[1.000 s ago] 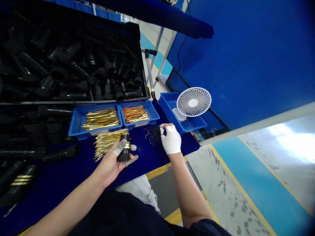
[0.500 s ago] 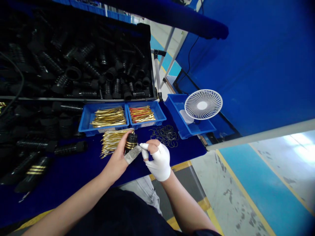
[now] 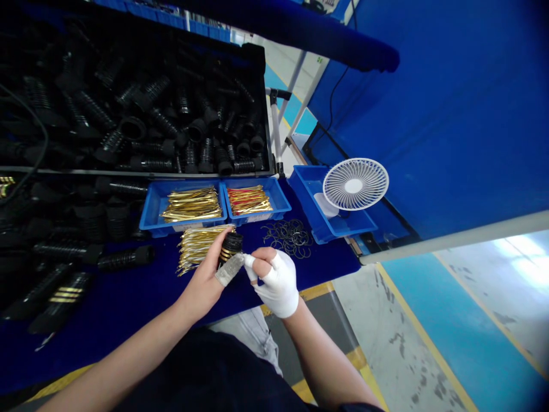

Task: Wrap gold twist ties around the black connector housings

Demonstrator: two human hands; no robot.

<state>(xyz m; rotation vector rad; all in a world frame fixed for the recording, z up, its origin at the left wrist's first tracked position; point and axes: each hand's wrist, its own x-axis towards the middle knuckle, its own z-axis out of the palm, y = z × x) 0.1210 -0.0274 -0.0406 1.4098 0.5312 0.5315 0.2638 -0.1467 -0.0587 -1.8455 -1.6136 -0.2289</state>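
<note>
My left hand [image 3: 214, 269] is wrapped round a black ribbed tube [image 3: 232, 243] with gold bands about it. Grey tape covers my left thumb. Close against that thumb, my right hand [image 3: 274, 280] wears a white glove that leaves some fingertips bare. Its thumb and fingers are pinched together at the side of the tube, and whatever lies between them is too small to make out. Just behind my left hand is a pile of gold strips [image 3: 193, 246] on the blue table cover [image 3: 171, 297].
Two blue trays of gold strips [image 3: 192, 205] stand behind my hands, the right one with some red strips. Black rings [image 3: 291, 237] lie to the right. A white fan [image 3: 355, 184] stands at a blue bin [image 3: 319, 229]. A large black crate [image 3: 262, 109] holds many ribbed tubes.
The tube has tilted slightly in my left hand, its top leaning to the right. My right fingers remain pinched beside it, hardly moved. The whole view has shifted a little.
</note>
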